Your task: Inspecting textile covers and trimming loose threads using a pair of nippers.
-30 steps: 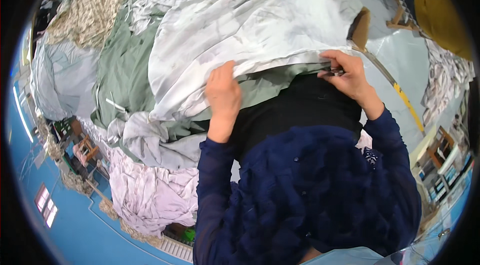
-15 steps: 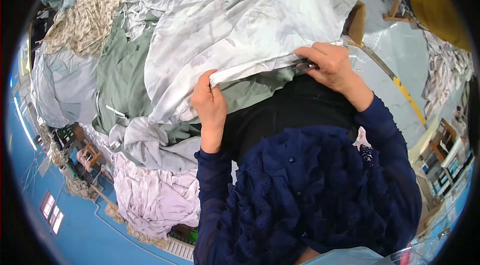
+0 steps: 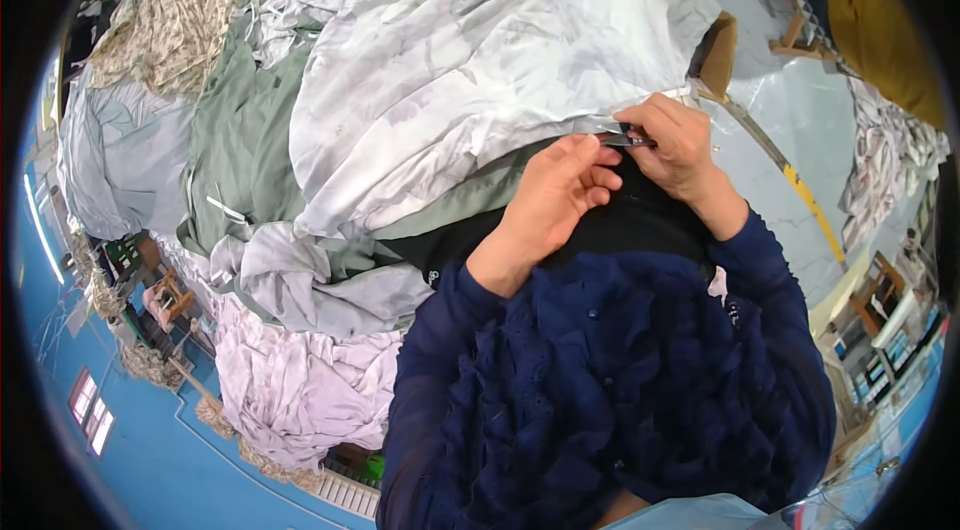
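A pale white cloth [image 3: 440, 80] with faint grey-lilac marks spreads over the work surface, its near edge running up to my hands. My right hand [image 3: 680, 148] is closed round small dark thread snips [image 3: 628, 140], their blades pointing left. Beside the blade tips is my left hand [image 3: 550, 195], with thumb and forefinger pinched together near the cloth's edge and the other fingers loosely curled. Whatever lies in that pinch is too small to make out. Sage-green cloth [image 3: 470, 192] shows beneath the white one, above my black-clad lap.
To the left are heaped green fabric [image 3: 245, 120], a beige patterned cloth [image 3: 185, 15] and a crumpled grey-white piece [image 3: 320, 280]. Pinkish fabric [image 3: 300, 380] hangs lower down. On the right are a brown cardboard piece [image 3: 715, 55], a yellow-marked strip [image 3: 810, 200] and mustard cloth [image 3: 885, 40].
My left hand has let go of the white cloth's edge further left and moved right, up to the snips. My right hand has shifted slightly right, still holding them.
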{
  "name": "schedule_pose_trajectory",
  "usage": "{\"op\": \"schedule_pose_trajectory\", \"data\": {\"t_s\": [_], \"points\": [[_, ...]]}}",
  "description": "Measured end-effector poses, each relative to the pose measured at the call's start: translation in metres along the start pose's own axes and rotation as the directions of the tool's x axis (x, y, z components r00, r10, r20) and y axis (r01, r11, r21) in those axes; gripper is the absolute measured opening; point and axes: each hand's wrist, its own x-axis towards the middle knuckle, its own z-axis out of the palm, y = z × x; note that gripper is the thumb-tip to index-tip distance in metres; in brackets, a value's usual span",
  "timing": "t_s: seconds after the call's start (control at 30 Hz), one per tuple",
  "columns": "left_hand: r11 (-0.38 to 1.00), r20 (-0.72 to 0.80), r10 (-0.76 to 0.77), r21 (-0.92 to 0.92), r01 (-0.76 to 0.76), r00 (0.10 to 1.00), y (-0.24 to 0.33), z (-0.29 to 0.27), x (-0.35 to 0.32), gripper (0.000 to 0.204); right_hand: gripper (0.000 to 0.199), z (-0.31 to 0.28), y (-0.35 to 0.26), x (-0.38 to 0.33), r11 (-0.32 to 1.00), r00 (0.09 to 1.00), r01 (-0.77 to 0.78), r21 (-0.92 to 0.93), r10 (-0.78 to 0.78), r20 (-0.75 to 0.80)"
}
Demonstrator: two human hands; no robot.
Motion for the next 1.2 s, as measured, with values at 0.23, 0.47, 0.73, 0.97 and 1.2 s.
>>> {"op": "schedule_pose_trajectory", "data": {"t_s": [0.23,0.47,0.73,0.97,1.2], "points": [[0.912,-0.034,-0.073,-0.407,0.053,0.997,-0.002,-0.003,0.013,0.014,0.025,-0.003,-0.003,-0.01,0.98,0.991,-0.118,0.16,0.126,-0.042],[0.984,-0.158,0.135,-0.092,-0.151,0.978,-0.008,-0.003,0.015,0.013,0.022,-0.008,-0.011,-0.016,0.98,0.989,-0.133,0.147,0.122,0.083],[0.958,-0.076,0.282,0.07,-0.277,0.956,-0.009,0.005,0.005,0.015,0.024,-0.009,-0.025,-0.004,0.697,0.858,-0.508,0.506,0.458,0.231],[0.909,-0.057,0.39,0.184,-0.375,0.919,-0.011,0.004,0.004,0.013,0.014,-0.017,-0.025,0.006,0.744,0.842,-0.528,0.41,0.396,0.365],[0.871,-0.033,0.442,0.252,-0.421,0.896,-0.015,0.002,0.006,0.014,0.007,-0.01,-0.025,0.006,0.632,0.804,-0.593,0.5,0.433,0.407]]}}
